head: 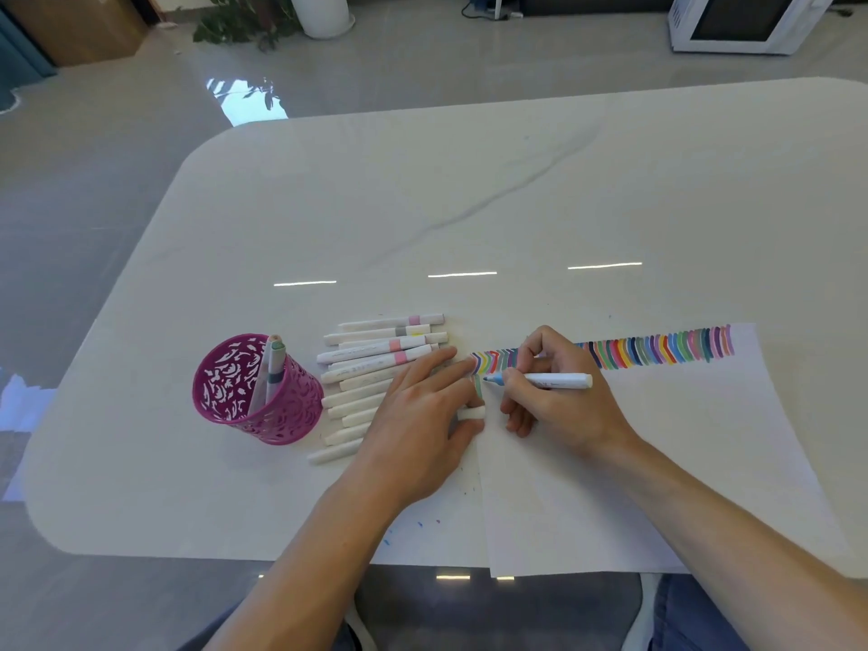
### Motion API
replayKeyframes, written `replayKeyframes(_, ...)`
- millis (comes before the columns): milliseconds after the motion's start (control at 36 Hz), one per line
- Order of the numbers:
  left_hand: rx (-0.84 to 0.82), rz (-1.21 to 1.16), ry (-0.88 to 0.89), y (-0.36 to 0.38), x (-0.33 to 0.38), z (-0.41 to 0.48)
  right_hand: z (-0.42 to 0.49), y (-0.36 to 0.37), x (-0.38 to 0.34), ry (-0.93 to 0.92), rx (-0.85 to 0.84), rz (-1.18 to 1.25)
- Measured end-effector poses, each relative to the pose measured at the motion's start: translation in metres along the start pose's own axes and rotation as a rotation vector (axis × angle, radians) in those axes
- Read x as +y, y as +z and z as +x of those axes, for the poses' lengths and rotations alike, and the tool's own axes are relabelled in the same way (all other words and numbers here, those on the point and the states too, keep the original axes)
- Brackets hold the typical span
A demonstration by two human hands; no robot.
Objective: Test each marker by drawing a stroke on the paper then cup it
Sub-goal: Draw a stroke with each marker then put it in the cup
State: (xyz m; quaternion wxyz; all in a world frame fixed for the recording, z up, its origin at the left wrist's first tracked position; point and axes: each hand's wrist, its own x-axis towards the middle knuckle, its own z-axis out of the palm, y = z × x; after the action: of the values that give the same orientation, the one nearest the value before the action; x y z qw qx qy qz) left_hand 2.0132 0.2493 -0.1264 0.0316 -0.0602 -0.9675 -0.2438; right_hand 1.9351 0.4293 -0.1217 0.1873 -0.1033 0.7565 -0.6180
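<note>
My right hand (554,401) grips an uncapped white marker (549,381) whose blue tip touches the white paper (657,462) just below a long row of coloured strokes (657,352). My left hand (418,415) lies flat on the paper's left edge and pinches a white cap (471,413) between its fingers. A green stroke shows beside the cap. A pile of several white markers (375,364) lies on the table left of my left hand, partly under it. A magenta cut-out pen cup (253,392) stands further left with two markers in it.
The white marble table (422,204) has rounded corners and small ink specks near its front edge. Beyond it are a grey glossy floor, a potted plant (263,16) and a white appliance (742,21).
</note>
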Motion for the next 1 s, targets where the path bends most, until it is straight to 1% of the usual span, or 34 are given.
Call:
replayKeyframes(167,-0.003,-0.003,-0.005,0.0001,-0.0002,0.0008,-0.0005,0.0004,-0.0009,-0.005,-0.01,0.024)
replayKeyframes(667,-0.031,0.048,-0.032,-0.0028,0.0043,0.0004,0.0005,0.0019,-0.0021,0.008,-0.018,-0.049)
replayKeyframes(1000,-0.011,0.092,-0.016,-0.0033,0.0053,0.0,0.0033,0.001,0.0007,0.026,-0.022,-0.066)
